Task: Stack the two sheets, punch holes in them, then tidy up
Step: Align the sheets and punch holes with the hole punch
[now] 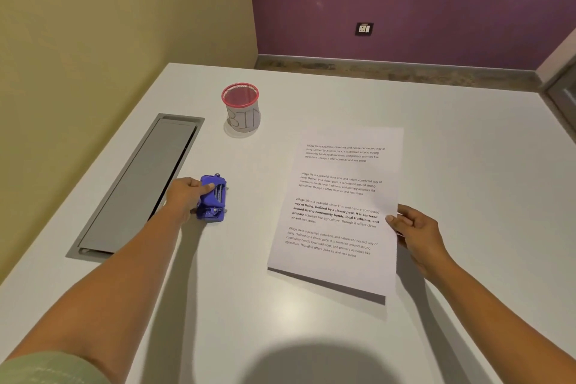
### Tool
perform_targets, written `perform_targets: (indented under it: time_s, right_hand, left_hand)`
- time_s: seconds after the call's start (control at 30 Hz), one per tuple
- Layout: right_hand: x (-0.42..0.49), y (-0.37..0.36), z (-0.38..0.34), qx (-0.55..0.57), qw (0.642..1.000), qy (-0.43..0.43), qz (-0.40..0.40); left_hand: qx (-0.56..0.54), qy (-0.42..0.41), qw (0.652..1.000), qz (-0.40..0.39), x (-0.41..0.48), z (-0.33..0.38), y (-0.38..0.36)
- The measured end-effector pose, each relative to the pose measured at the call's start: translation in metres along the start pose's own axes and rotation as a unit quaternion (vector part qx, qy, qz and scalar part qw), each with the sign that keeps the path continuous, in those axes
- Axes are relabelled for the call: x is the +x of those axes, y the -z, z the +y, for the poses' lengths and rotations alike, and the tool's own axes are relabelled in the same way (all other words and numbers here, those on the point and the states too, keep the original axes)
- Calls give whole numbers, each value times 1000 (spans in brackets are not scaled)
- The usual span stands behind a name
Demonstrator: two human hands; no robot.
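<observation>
Gripping the blue hole punch [213,199], the left hand [184,196] has its fingers and thumb curled around the punch's left side. The punch sits on the white table [467,165], left of centre, just beside the grey cable hatch [137,187]. The right hand [417,231] pinches the right edge of the printed paper [339,196], thumb on top. The paper lies right of the punch, well apart from it, with its near edge raised above its shadow. A red-rimmed cup [241,109] marked BIN stands farther back.
</observation>
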State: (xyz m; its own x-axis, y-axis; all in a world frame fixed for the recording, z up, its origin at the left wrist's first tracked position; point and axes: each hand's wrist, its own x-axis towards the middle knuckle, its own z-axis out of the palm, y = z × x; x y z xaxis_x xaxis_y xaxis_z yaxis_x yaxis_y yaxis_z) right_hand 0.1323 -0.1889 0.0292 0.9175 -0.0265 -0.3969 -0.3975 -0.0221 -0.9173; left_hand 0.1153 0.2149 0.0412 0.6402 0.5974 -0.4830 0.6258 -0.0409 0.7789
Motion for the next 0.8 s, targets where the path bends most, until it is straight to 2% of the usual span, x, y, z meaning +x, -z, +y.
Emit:
perform_targets:
  time_s: [0.2,0.3,0.53,0.8]
  right_hand:
    - [-8,14,-5,6,1000,4,-6]
    - [-10,19,-8,1,1000,10,-16]
    - [-13,22,-10,-21,999,19,-38]
    - [-15,20,-8,-20,999,16,-25]
  left_hand:
    - [-89,-12,991,-101,-35,4,-33]
    - [-110,-21,985,-128,-49,8,-49]
    - [-154,-18,977,-144,-69,12,-72]
    - [-197,-1,972,-132,-81,3,-81]
